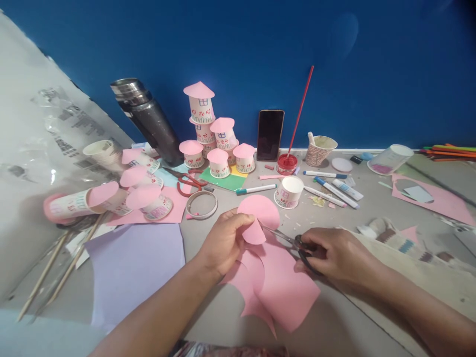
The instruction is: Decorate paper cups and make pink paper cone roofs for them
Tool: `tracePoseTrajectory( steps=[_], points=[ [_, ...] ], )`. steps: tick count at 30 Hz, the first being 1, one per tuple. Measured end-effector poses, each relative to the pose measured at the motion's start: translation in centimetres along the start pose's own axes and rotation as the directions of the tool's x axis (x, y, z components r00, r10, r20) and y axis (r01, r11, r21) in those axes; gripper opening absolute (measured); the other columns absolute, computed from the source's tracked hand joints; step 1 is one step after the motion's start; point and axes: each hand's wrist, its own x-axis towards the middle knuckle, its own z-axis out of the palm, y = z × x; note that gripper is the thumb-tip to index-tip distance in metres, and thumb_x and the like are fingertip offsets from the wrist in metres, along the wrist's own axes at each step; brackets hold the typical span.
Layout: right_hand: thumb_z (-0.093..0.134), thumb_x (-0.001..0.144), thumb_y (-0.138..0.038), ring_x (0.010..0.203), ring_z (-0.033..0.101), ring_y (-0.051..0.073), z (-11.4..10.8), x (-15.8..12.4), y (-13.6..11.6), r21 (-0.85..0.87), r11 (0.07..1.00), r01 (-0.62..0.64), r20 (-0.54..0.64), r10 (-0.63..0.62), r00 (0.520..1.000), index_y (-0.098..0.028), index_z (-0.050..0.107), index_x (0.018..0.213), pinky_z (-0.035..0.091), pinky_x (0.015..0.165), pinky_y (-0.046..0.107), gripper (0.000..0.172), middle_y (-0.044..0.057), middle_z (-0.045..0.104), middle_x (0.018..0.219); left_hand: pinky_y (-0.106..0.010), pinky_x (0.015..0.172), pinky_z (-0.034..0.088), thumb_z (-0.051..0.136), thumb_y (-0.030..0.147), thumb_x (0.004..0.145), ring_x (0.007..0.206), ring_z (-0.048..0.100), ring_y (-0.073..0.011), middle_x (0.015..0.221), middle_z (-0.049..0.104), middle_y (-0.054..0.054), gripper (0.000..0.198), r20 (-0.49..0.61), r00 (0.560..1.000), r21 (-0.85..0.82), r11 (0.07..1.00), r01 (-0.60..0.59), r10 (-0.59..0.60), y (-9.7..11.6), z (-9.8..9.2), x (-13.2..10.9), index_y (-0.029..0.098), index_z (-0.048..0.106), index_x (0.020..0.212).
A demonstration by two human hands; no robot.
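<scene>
My left hand (pixel 223 243) pinches a pink paper sheet (pixel 277 287), from which a round pink piece (pixel 260 210) stands up above my fingers. My right hand (pixel 334 255) is closed round the handles of black scissors (pixel 293 241), whose blades point left into the pink paper near the round piece. The rest of the sheet lies on the grey floor below both hands. A white paper cup (pixel 289 191) with drawn flowers stands upside down just beyond the paper.
A stack of cup houses with pink cone roofs (pixel 210 134) stands against the blue wall, beside a steel flask (pixel 148 119) and a phone (pixel 270 134). Red paint pot (pixel 287 163), markers (pixel 327 186), red scissors (pixel 186 181), tape ring (pixel 201 204), lilac sheet (pixel 134 267), sticks at left.
</scene>
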Motion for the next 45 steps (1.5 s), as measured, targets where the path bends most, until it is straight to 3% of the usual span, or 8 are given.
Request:
tracePoseTrajectory(
  steps=[5, 9, 15, 22, 26, 31, 35, 45],
  points=[
    [0.069, 0.081, -0.032, 0.068, 0.061, 0.020, 0.0, 0.1, 1.6, -0.169, 0.985, -0.040, -0.069, 0.028, 0.997, -0.023, 0.062, 0.085, 0.031, 0.061, 0.028, 0.012, 0.001, 0.070, 0.075, -0.022, 0.048, 0.040, 0.080, 0.032, 0.070, 0.053, 0.052, -0.0105, 0.061, 0.062, 0.000, 0.022, -0.012, 0.991, 0.081, 0.988, -0.131, 0.133, 0.4, 0.1, 0.0, 0.014, 0.068, 0.074],
    [0.069, 0.083, -0.031, 0.066, 0.064, 0.023, 0.2, 0.1, 2.8, -0.235, 0.964, -0.120, -0.110, 0.097, 0.989, -0.023, 0.058, 0.105, 0.032, 0.060, 0.029, 0.025, 0.001, 0.071, 0.077, -0.021, 0.044, 0.031, 0.077, 0.033, 0.075, 0.045, 0.041, -0.0066, 0.057, 0.055, 0.002, 0.025, 0.055, 0.993, 0.129, 0.985, -0.114, 0.108, 0.3, 0.0, -0.1, 0.015, 0.061, 0.069],
    [0.065, 0.087, -0.023, 0.074, 0.064, 0.020, -0.4, 0.0, 2.5, -0.269, 0.960, -0.080, -0.065, 0.065, 0.996, -0.022, 0.061, 0.102, 0.037, 0.064, 0.030, 0.016, 0.009, 0.067, 0.111, -0.023, 0.051, 0.040, 0.077, 0.034, 0.077, 0.057, 0.051, -0.0109, 0.067, 0.059, 0.000, 0.022, 0.070, 0.992, 0.255, 0.960, -0.118, 0.103, -0.4, -0.2, -0.5, 0.015, 0.068, 0.082],
    [0.063, 0.082, -0.023, 0.065, 0.057, 0.017, -2.3, 0.6, 3.0, 0.023, 0.987, -0.159, 0.137, 0.154, 0.979, -0.022, 0.059, 0.100, 0.036, 0.060, 0.028, 0.018, -0.002, 0.065, 0.074, -0.017, 0.044, 0.024, 0.079, 0.034, 0.076, 0.048, 0.031, -0.0034, 0.057, 0.043, 0.008, 0.025, 0.059, 0.987, 0.396, 0.904, -0.163, 0.152, -0.6, 0.4, -1.0, 0.015, 0.062, 0.079],
    [0.060, 0.089, -0.033, 0.068, 0.059, 0.017, -2.7, 0.6, 2.6, 0.183, 0.979, -0.088, -0.009, 0.091, 0.996, -0.021, 0.069, 0.094, 0.040, 0.063, 0.029, 0.015, 0.001, 0.069, 0.076, -0.016, 0.041, 0.029, 0.079, 0.033, 0.077, 0.043, 0.039, -0.0039, 0.058, 0.052, 0.008, 0.027, 0.057, 0.987, 0.399, 0.903, -0.161, 0.151, -0.7, 0.4, -1.0, 0.017, 0.062, 0.091],
    [0.061, 0.094, -0.051, 0.060, 0.055, 0.015, -2.0, 0.2, 0.8, 0.540, 0.842, -0.012, -0.226, 0.159, 0.961, -0.018, 0.070, 0.086, 0.041, 0.056, 0.029, 0.035, 0.007, 0.072, 0.080, -0.024, 0.042, 0.047, 0.078, 0.027, 0.078, 0.039, 0.054, -0.0120, 0.058, 0.065, 0.003, 0.038, 0.147, 0.987, 0.350, 0.930, -0.110, 0.062, -1.6, 0.7, -1.2, 0.017, 0.060, 0.110],
    [0.061, 0.094, -0.061, 0.057, 0.051, 0.013, -1.5, 0.2, 0.1, 0.613, 0.789, 0.040, -0.189, 0.098, 0.977, -0.016, 0.070, 0.085, 0.038, 0.054, 0.028, 0.047, 0.006, 0.070, 0.076, -0.025, 0.043, 0.049, 0.077, 0.027, 0.080, 0.038, 0.056, -0.0140, 0.050, 0.065, 0.002, 0.036, 0.211, 0.977, 0.385, 0.919, -0.088, 0.005, -2.2, 1.1, -1.6, 0.014, 0.059, 0.109],
    [0.074, 0.084, -0.049, 0.050, 0.040, 0.007, -0.4, 0.7, -0.2, 0.810, 0.584, -0.060, 0.001, 0.100, 0.995, -0.015, 0.067, 0.077, 0.028, 0.047, 0.024, 0.036, 0.002, 0.066, 0.068, -0.027, 0.048, 0.053, 0.082, 0.031, 0.078, 0.042, 0.061, -0.0158, 0.052, 0.068, -0.001, 0.038, 0.218, 0.976, 0.401, 0.911, -0.096, 0.007, -2.7, 1.4, -1.7, 0.015, 0.059, 0.103]
  ],
)
